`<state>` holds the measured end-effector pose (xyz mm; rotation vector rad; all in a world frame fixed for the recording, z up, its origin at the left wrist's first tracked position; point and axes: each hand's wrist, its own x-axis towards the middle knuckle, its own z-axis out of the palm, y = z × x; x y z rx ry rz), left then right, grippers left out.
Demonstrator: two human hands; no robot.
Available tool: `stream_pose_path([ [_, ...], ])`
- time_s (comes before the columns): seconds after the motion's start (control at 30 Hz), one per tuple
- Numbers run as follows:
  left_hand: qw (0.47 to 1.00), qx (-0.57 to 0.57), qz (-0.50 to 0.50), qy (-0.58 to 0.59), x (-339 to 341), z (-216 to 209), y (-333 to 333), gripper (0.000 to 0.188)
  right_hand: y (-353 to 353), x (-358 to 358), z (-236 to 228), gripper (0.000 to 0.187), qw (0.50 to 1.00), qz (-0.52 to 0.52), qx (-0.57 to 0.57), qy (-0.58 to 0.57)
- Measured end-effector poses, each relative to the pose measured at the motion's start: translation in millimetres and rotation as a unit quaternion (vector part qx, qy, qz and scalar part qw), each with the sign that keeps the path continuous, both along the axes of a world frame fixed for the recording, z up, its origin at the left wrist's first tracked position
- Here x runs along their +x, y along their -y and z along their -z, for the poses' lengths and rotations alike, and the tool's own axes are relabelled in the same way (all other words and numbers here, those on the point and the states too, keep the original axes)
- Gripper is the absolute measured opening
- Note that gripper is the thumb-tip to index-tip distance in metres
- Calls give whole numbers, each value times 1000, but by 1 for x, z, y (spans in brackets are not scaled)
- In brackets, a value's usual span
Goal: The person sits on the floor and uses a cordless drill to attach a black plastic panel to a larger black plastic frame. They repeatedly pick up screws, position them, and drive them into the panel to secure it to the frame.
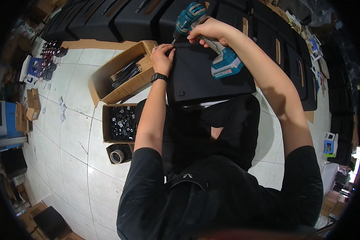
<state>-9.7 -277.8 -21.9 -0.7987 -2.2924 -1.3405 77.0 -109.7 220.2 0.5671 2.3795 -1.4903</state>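
My right hand grips a teal cordless drill by its handle, with the battery towards me. The bit points down at the far left corner of a black box-shaped case in front of my legs. At that same corner, my left hand has its fingers closed beside the bit tip; whatever they hold is too small to make out. A small black foot sits on the case's near left corner.
Left of the case stands a cardboard box with black strap-like pieces. Nearer is a box of small black and white parts, then a small box with a tape roll. Similar black cases line the far side.
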Motion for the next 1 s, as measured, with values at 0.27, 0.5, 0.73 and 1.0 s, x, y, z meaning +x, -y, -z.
stream_pose_path([
  [0.27, 999, 25, 5, 24, -9, 5, 2, 22, -4, 11, 3, 13, 1000, -3, -4, 0],
  [0.5, 998, 28, 8, 47, -6, 2, 2, 23, -6, 18, 7, 16, 1000, -4, -16, -2],
  [0.73, 999, 32, 5, 35, -11, 6, 3, 23, -7, 24, 8, 23, 1000, -10, -12, -18],
  [1.0, 998, 47, -2, 38, -11, 6, 2, 19, -10, 31, 9, 26, 1000, -10, -14, -24],
])
